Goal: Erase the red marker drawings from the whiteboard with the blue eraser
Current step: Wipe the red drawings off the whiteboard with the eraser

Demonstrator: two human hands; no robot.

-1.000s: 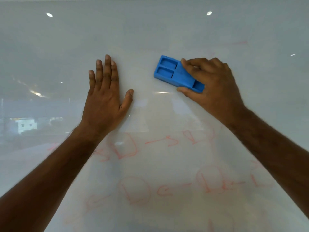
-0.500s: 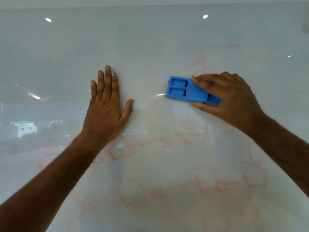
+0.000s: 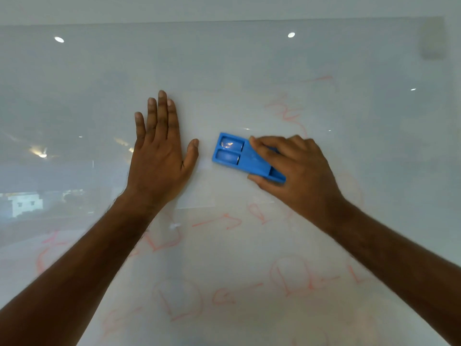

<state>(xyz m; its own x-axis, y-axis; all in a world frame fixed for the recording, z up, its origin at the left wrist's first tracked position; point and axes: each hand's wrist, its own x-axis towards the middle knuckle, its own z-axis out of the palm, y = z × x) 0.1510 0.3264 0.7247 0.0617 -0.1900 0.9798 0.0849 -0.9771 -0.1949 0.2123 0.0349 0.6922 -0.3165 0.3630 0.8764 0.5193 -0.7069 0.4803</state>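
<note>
Head view showed the right hand (image 3: 296,171) clamped on the blue eraser (image 3: 239,157), pressed to the whiteboard (image 3: 99,71) beside the flat, open-fingered left hand (image 3: 159,156). Firm overlapping strokes downward should clear the remaining red marker drawings (image 3: 291,275).

Left hand (image 3: 159,156) flat, fingers spread; right hand (image 3: 296,171) curled in a grip.

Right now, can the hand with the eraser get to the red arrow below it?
Probably yes. The right hand holds the blue eraser just above the red arrow, with only bare whiteboard between.
</note>
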